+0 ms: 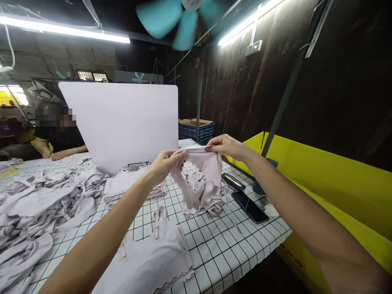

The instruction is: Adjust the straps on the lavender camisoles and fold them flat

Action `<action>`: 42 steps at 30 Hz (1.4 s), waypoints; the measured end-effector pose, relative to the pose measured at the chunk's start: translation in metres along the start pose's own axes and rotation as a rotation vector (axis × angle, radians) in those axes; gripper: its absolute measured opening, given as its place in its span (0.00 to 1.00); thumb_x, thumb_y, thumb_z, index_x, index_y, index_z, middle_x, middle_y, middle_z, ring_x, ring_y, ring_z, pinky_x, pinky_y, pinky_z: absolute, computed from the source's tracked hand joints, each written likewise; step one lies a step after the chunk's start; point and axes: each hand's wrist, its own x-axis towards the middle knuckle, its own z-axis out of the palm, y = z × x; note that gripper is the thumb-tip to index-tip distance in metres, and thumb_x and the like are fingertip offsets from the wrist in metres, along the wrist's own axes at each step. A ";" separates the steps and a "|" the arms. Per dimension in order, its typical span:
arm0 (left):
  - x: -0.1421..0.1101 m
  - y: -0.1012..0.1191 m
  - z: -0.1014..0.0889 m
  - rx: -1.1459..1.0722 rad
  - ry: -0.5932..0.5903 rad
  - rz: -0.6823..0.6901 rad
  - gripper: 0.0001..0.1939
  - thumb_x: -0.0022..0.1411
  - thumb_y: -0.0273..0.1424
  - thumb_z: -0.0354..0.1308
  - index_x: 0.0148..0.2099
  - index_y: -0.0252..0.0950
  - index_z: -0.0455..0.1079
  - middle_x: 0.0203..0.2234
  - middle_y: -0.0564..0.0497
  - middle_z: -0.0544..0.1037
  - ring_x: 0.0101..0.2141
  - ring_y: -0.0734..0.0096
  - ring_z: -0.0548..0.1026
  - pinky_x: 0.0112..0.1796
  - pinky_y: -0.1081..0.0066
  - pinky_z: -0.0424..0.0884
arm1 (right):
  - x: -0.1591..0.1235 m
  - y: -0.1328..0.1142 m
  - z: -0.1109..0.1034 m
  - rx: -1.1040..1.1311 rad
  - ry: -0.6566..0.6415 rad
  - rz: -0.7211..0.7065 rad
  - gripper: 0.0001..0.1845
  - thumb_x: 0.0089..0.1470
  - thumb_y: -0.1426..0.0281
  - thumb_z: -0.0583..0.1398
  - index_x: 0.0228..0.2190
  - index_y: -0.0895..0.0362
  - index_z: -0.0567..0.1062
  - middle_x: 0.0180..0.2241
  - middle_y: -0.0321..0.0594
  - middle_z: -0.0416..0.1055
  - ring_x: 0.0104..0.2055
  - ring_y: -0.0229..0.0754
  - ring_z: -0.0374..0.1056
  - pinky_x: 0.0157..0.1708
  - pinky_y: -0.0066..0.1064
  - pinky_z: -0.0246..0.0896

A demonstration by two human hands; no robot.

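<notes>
Head view: both bare hands share one grip above a checked desk (211, 253). The left hand (165, 163) and the right hand (226, 146) each pinch the top edge of a pale pink cloth (211, 165), stretched between the fingers and hanging down from them. Right below the grip is a heap of scraps (214, 207); whether the cloth touches it is hard to tell. Just right of and below the grip lie a shiny dark case (233, 181) and a black phone (249, 207). Nearer the viewer is a pale top with thin straps (153, 255). Left of the grip sits a folded stack (118, 188), with a loose pile of clothes (33, 204) farther left. Beyond the grip, to the left, stands a white board (131, 122); past it, a co-worker (65, 139) sits. Well right is a yellow bin (318, 163).
</notes>
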 end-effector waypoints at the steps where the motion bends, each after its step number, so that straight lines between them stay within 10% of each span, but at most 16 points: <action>1: -0.006 0.001 -0.004 0.026 -0.017 -0.010 0.16 0.56 0.42 0.68 0.30 0.32 0.75 0.18 0.55 0.67 0.21 0.79 0.63 0.24 0.75 0.59 | -0.004 0.003 0.000 0.062 -0.007 0.033 0.15 0.36 0.64 0.74 0.23 0.60 0.79 0.22 0.35 0.69 0.26 0.33 0.62 0.25 0.24 0.58; 5: -0.024 -0.002 -0.017 0.150 0.023 -0.044 0.14 0.51 0.37 0.70 0.35 0.32 0.78 0.19 0.57 0.64 0.20 0.80 0.59 0.23 0.75 0.54 | -0.017 0.008 0.014 0.265 -0.105 0.074 0.21 0.39 0.58 0.73 0.31 0.60 0.80 0.29 0.41 0.74 0.29 0.36 0.67 0.30 0.28 0.66; 10: -0.049 -0.009 -0.005 0.409 0.405 0.136 0.08 0.50 0.30 0.65 0.35 0.34 0.75 0.24 0.54 0.71 0.23 0.77 0.63 0.23 0.75 0.57 | -0.020 0.013 0.044 -0.352 0.101 -0.217 0.08 0.46 0.66 0.66 0.25 0.59 0.77 0.29 0.43 0.74 0.36 0.44 0.70 0.34 0.31 0.63; 14: -0.079 -0.027 0.023 0.601 0.079 0.237 0.10 0.51 0.28 0.66 0.38 0.36 0.76 0.28 0.52 0.76 0.27 0.73 0.71 0.28 0.73 0.68 | -0.012 0.023 0.068 -0.352 0.391 -0.282 0.10 0.52 0.69 0.57 0.33 0.57 0.78 0.32 0.45 0.75 0.39 0.49 0.71 0.35 0.34 0.61; 19: -0.089 -0.048 0.022 0.353 0.169 0.072 0.16 0.59 0.43 0.65 0.38 0.34 0.76 0.32 0.46 0.79 0.35 0.64 0.78 0.40 0.64 0.76 | -0.013 0.027 0.094 0.461 0.122 -0.171 0.23 0.54 0.60 0.57 0.50 0.54 0.76 0.36 0.41 0.77 0.34 0.45 0.73 0.34 0.35 0.68; 24: -0.094 -0.054 0.011 0.088 0.152 -0.085 0.27 0.56 0.52 0.67 0.44 0.32 0.78 0.40 0.41 0.81 0.44 0.59 0.79 0.50 0.60 0.73 | -0.025 0.024 0.105 0.736 -0.152 -0.036 0.27 0.55 0.61 0.57 0.56 0.51 0.71 0.48 0.43 0.77 0.41 0.48 0.76 0.36 0.39 0.72; 29: -0.092 -0.054 0.026 -0.173 0.153 -0.090 0.30 0.53 0.55 0.68 0.43 0.33 0.79 0.42 0.41 0.80 0.45 0.63 0.77 0.51 0.65 0.70 | -0.032 0.020 0.116 0.666 -0.257 -0.081 0.23 0.54 0.61 0.63 0.50 0.55 0.77 0.47 0.44 0.79 0.48 0.50 0.76 0.47 0.41 0.71; 37: -0.071 -0.023 0.009 -0.425 0.449 0.044 0.23 0.39 0.41 0.79 0.30 0.34 0.73 0.23 0.55 0.74 0.25 0.77 0.70 0.29 0.75 0.68 | -0.054 0.034 0.116 0.222 -0.051 -0.315 0.19 0.49 0.54 0.69 0.39 0.53 0.85 0.39 0.42 0.81 0.47 0.48 0.74 0.54 0.41 0.67; 42: -0.072 0.011 0.000 0.054 0.128 -0.020 0.15 0.53 0.42 0.71 0.33 0.35 0.77 0.25 0.50 0.76 0.23 0.74 0.71 0.22 0.75 0.63 | -0.053 0.021 0.108 0.226 -0.145 -0.263 0.35 0.47 0.48 0.69 0.54 0.51 0.77 0.46 0.44 0.78 0.49 0.47 0.72 0.50 0.40 0.68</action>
